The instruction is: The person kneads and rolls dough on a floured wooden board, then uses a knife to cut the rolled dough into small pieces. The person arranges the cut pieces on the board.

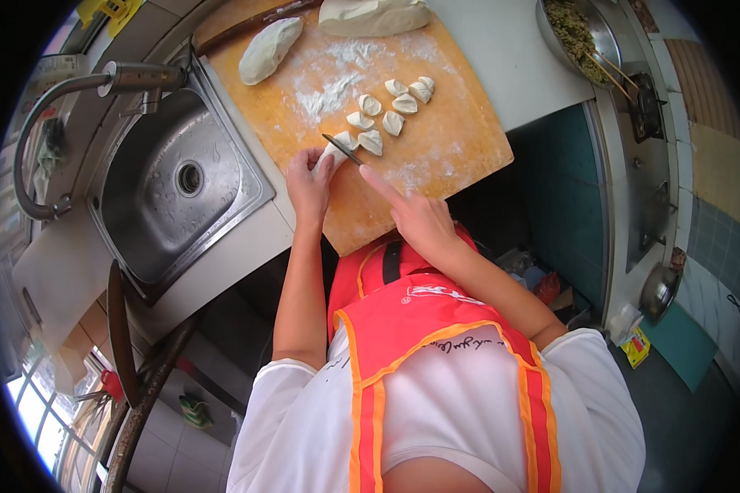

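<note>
My left hand point(309, 185) grips one end of a narrow dough rope point(331, 159) on a floured wooden board point(370, 215). In my right hand point(420, 217) is a knife, my index finger stretched along it and the handle hidden by the hand. The thin dark knife blade point(343, 150) lies across the rope, close to my left fingers. Just beyond the blade, several cut dough pieces point(393, 123) are scattered toward the right. Farther back rest an oblong dough lump point(271, 50) and a larger dough mass point(375, 17); loose flour point(330, 95) streaks the board between them and the pieces.
A steel sink point(160, 185) with a curved faucet point(31, 129) adjoins the board on the left. Behind the dough lies a rolling pin point(253, 26). At the far right, a metal bowl point(601, 37) holds chopped filling and chopsticks point(613, 77), near a stove point(644, 179).
</note>
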The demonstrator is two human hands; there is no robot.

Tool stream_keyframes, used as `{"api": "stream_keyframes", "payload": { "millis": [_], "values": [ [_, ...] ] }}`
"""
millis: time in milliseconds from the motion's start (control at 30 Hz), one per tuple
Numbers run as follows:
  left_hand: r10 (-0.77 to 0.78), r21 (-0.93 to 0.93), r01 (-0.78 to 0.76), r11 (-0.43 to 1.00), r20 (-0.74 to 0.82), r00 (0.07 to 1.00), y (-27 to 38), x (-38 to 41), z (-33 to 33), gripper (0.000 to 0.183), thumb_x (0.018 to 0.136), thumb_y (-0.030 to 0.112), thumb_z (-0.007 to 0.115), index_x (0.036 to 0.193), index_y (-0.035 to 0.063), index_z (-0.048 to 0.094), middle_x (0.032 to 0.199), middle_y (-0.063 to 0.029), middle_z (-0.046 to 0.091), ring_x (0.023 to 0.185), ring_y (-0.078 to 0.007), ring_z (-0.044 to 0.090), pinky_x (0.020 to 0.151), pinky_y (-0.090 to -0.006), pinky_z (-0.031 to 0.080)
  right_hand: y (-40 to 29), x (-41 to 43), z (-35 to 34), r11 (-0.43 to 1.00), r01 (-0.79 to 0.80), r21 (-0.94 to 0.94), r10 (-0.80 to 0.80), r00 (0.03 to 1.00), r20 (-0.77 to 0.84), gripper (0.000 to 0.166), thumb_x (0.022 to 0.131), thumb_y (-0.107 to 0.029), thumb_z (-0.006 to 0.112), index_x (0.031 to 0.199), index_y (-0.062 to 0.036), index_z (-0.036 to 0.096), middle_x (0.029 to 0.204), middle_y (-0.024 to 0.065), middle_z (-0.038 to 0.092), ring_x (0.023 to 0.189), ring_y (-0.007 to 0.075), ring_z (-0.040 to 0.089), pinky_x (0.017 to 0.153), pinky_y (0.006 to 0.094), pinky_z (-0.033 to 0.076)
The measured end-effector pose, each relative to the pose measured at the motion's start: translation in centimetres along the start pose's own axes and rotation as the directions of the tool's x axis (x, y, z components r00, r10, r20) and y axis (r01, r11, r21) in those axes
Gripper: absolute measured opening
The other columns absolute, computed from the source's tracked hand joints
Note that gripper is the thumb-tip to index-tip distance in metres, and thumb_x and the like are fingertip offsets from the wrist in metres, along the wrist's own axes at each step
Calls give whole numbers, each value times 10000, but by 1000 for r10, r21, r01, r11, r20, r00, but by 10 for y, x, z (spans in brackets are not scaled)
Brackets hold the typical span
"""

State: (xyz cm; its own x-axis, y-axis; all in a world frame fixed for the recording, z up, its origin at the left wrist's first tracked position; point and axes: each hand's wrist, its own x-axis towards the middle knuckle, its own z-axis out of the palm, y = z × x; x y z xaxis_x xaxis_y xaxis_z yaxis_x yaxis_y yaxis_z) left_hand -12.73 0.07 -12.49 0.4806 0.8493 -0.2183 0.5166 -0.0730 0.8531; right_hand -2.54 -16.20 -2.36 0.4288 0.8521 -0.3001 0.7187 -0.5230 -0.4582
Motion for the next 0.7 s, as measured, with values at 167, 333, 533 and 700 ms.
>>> {"api": "stream_keyframes", "payload": {
  "millis": [167,333,533,700],
  "values": [
    [80,24,-79,997,-42,996,2,-5,1,224,795,131,657,982,17,615,927,-130,613,875,-262,570,790,-359,452,2,31,9,999,-47,-14,48,993,107,744,796,-45,534,1416,-369,280,653,187,594,595,373,606,542,453,495],
    [297,275,-274,921,-46,954,-8,-19,-9,229,781,103,648,1004,63,616,967,-118,580,937,-291,527,830,-400,410,28,9,24,975,132,177,-103,981,-166,643,843,-74,464,1382,-400,338,713,186,589,573,362,603,531,449,490],
    [366,330,-340,881,-18,931,0,-43,-4,288,724,60,675,995,142,625,967,-83,547,944,-289,513,794,-401,394,16,-28,-4,998,67,1,-67,998,7,640,811,-62,545,1384,-301,388,710,159,590,588,323,604,536,407,507],
    [418,319,-387,865,-31,908,-1,-45,-3,318,702,36,673,994,151,621,966,-76,543,942,-283,512,791,-395,388,9,-36,-5,996,75,-40,-72,995,65,676,804,-53,552,1400,-307,357,656,165,564,545,323,589,506,417,497]
  ]
}}
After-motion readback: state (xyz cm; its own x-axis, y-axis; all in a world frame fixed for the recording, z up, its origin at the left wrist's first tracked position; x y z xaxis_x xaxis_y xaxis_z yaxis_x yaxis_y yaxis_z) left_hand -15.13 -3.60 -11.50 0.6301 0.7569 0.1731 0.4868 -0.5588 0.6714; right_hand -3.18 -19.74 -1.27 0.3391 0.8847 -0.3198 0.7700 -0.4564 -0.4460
